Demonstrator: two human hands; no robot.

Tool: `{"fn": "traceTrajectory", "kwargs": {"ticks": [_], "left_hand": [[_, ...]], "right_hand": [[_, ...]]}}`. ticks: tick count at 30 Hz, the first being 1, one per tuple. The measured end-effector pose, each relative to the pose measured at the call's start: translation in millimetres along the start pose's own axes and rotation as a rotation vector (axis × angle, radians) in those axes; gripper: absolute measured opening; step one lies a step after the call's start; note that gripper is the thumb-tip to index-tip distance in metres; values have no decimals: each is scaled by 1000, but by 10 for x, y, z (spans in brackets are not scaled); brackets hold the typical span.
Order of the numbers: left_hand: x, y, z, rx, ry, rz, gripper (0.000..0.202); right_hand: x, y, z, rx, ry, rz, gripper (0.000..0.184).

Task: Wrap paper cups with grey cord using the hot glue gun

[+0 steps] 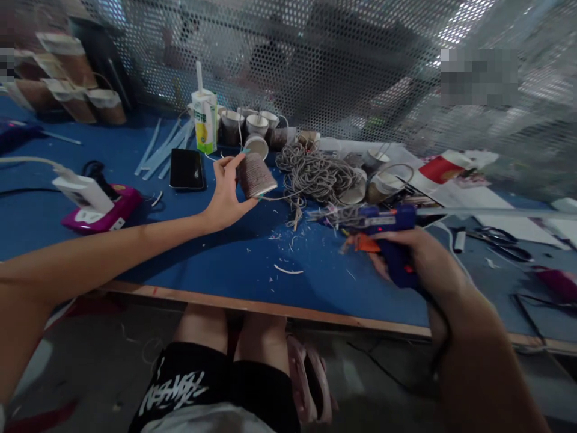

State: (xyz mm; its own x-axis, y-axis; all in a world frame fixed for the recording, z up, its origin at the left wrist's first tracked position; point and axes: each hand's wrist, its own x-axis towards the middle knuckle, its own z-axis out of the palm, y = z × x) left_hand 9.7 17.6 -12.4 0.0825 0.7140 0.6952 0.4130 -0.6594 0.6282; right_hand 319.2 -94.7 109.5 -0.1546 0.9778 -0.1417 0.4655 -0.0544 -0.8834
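In the head view, the cord-wrapped cup lies in the left hand, over the middle of the blue surface, nearer its rear edge than its lap-side edge; the thumb at the pale rim and the fingers at the opposite end pinch it between them. Its long axis leans, the rim end low and toward the front edge, and a strand of cord runs from there to the right. The right hand is wrapped around the grip of a blue glue gun, whose nozzle end points left toward the cup, with a clear gap between; the left hand is the nearer to the cup, and motion blurs the gun's tip and trigger. Behind that gap, a heap of grey cord sits toward the rear edge, beside a row of cups and a drink carton. A black phone and a purple power strip lie toward the left end, scissors toward the right, scraps near the front edge, and a perforated metal panel rises past the rear edge
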Motion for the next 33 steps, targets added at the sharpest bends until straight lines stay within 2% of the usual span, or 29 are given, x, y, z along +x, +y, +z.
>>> {"fn": "traceTrajectory", "kwargs": {"ticks": [3,6,11,16,33], "left_hand": [[0,-1,9,12,1,-2,91],[-3,-9,19,11,-23,11,88],[5,-59,5,14,-120,9,93],[19,-92,-21,40,-142,30,96],[39,-61,-39,80,-158,43,96]], "right_hand": [[142,-248,51,169,-32,-30,37],[395,-392,235,126,-98,-124,34],[684,-257,491,83,-82,-155,39],[694,-97,524,117,-91,-113,39],[720,-107,587,67,-83,-102,41]]}}
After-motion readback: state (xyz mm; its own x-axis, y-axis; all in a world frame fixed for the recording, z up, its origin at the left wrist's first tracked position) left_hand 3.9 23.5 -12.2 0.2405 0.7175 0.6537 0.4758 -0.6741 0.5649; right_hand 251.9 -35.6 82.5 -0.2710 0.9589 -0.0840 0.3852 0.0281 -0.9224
